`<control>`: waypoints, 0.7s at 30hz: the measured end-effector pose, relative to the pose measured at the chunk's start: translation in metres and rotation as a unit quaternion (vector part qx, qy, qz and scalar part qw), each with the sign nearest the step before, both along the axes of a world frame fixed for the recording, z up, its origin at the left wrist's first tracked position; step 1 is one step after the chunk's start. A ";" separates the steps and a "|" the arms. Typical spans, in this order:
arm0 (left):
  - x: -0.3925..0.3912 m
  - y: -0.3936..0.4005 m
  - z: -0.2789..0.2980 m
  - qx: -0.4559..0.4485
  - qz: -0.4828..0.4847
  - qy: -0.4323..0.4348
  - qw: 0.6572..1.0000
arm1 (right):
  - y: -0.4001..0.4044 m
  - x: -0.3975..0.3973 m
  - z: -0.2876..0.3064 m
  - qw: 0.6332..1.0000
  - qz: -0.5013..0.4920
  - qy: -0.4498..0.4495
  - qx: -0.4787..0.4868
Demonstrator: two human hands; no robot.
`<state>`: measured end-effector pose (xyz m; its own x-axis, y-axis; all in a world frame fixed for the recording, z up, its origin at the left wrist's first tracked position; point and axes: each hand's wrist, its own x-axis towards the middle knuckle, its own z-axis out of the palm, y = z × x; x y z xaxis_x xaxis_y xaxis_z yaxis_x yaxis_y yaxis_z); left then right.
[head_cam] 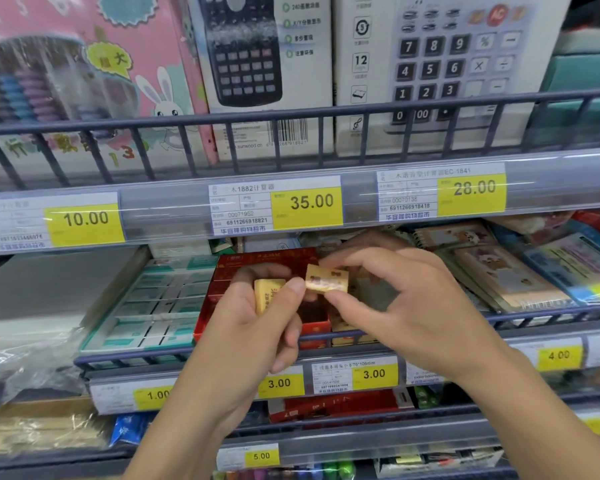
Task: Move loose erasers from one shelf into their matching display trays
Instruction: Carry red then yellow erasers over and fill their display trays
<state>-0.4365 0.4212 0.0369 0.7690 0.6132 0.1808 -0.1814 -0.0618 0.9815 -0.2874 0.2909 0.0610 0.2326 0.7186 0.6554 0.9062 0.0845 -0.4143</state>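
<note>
My left hand (257,327) grips a yellow eraser (267,294) with red print, held upright in the palm. My right hand (392,303) pinches a second yellow eraser (326,279) between thumb and fingers, just right of the left thumb. Both hands hover over a red display tray (222,282) on the middle shelf. A few more yellow erasers (343,327) lie at the tray's front right, partly hidden by my right hand. Left of the red tray sits a teal and white display tray (146,306) filled with white erasers.
A dark wire rail (125,358) runs along the shelf front above yellow price tags. Notebooks (510,275) and coloured packs lie to the right. Calculator boxes (267,71) and a pink box stand on the shelf above. Clear plastic wrap (18,368) sits at the left.
</note>
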 end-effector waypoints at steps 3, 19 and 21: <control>0.002 0.004 -0.003 -0.016 0.022 0.008 1.000 | -0.003 0.012 0.004 1.000 -0.008 -0.001 -0.018; -0.001 0.021 -0.002 0.027 0.036 0.017 0.999 | 0.020 0.090 0.013 0.932 -0.154 -0.056 -0.322; -0.002 0.021 -0.001 0.031 0.032 0.022 0.999 | 0.025 0.091 0.011 0.931 -0.145 -0.061 -0.331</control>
